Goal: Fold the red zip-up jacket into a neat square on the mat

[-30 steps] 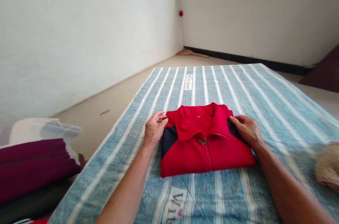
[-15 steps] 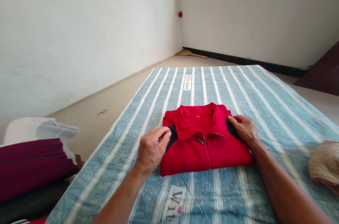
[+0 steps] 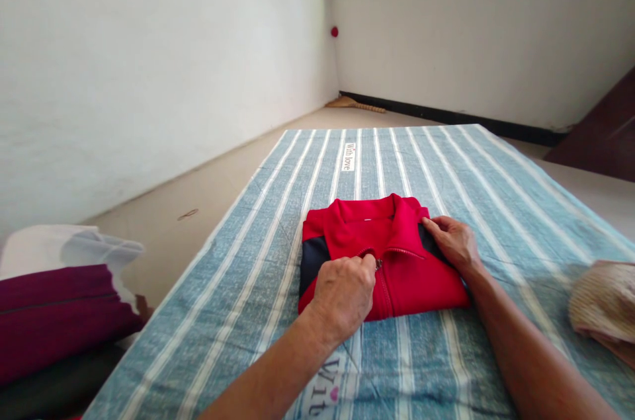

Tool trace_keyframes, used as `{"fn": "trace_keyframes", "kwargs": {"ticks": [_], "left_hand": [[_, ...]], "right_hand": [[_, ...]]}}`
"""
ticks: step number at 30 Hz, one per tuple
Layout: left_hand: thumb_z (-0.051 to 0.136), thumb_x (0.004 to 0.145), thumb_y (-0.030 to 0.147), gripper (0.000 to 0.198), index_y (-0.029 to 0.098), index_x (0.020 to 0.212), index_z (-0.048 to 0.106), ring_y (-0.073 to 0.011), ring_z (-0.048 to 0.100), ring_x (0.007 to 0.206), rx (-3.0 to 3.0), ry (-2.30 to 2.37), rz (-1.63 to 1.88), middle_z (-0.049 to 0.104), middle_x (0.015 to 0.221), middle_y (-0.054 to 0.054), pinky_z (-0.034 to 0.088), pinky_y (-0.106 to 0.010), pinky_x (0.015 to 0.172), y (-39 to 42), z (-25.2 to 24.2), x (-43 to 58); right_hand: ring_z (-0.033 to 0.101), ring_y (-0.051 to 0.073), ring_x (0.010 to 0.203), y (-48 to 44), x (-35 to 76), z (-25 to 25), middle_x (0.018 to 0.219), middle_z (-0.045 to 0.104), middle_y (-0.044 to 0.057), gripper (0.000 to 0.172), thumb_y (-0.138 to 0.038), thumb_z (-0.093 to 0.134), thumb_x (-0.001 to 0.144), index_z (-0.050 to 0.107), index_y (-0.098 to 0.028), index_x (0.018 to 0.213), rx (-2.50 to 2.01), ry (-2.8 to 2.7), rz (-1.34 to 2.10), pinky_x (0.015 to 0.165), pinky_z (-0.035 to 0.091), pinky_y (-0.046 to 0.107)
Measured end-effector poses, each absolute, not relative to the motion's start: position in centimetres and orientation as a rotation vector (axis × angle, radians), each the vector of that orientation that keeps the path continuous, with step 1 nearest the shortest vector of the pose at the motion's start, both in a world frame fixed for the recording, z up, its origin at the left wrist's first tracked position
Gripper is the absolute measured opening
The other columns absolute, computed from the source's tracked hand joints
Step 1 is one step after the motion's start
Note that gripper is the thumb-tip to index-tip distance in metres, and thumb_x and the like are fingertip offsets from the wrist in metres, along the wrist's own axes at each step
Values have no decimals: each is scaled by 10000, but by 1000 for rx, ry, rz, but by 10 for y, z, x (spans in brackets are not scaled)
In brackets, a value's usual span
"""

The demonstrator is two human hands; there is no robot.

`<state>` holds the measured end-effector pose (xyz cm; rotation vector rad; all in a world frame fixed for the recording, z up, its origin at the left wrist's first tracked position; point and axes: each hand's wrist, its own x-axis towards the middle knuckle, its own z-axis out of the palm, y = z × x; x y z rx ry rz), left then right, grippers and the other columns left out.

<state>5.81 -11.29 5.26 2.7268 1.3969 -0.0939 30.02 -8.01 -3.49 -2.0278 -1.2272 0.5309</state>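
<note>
A red zip-up jacket (image 3: pixel 367 235) with dark navy shoulder panels lies folded, collar at the far side, on a blue-and-white striped cloth (image 3: pixel 258 235). My left hand (image 3: pixel 344 291) is over the jacket's front, its fingers closed at the lower collar edge beside the metal zipper pull (image 3: pixel 378 264). Its fingertips are partly hidden by the hand itself. At the right shoulder, my right hand (image 3: pixel 454 241) pinches the jacket's edge between thumb and fingers.
Folded clothes, maroon (image 3: pixel 64 314) and white (image 3: pixel 44 251), are stacked at the left. A beige knitted item (image 3: pixel 605 301) lies at the right edge. White walls (image 3: pixel 149 63) stand beyond the cloth, and a broom (image 3: pixel 347 102) rests on the floor in the corner.
My left hand has moved right, from the jacket's left shoulder to the collar edge by the zipper. My right hand stays at the right shoulder. The view has shifted slightly.
</note>
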Motion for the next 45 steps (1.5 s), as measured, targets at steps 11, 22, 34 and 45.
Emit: {"fn": "trace_keyframes", "kwargs": {"ticks": [11,22,34,45], "left_hand": [[415,912,162,213,140,879,624,-240,679,712,2704,1317,-211,684,721,-91,498,-328,649,-108,64,60],[479,872,226,248,178,658,593,-108,530,533,2175,1241,330,550,553,21,347,-215,535,-118,48,46],[477,841,415,300,183,810,665,-151,593,543,2056,1649,798,610,559,16,443,-231,572,-64,40,-30],[403,840,232,224,154,897,605,-291,564,1002,2558,2075,401,635,991,-137,443,-370,863,16,-23,-82]], "right_hand": [[606,221,686,-79,300,-36,700,671,51,512,-622,480,760,727,-178,826,-2007,-1219,536,620,369,308],[603,219,676,-79,301,-38,689,666,50,514,-627,477,762,724,-180,821,-1993,-1223,537,619,365,308],[569,181,543,-83,309,-26,597,613,57,530,-646,469,777,642,-151,700,-1887,-1038,620,498,404,278],[671,124,841,-201,138,100,941,708,-62,248,-495,564,858,681,-360,1029,-413,-2079,1621,658,524,213]]}}
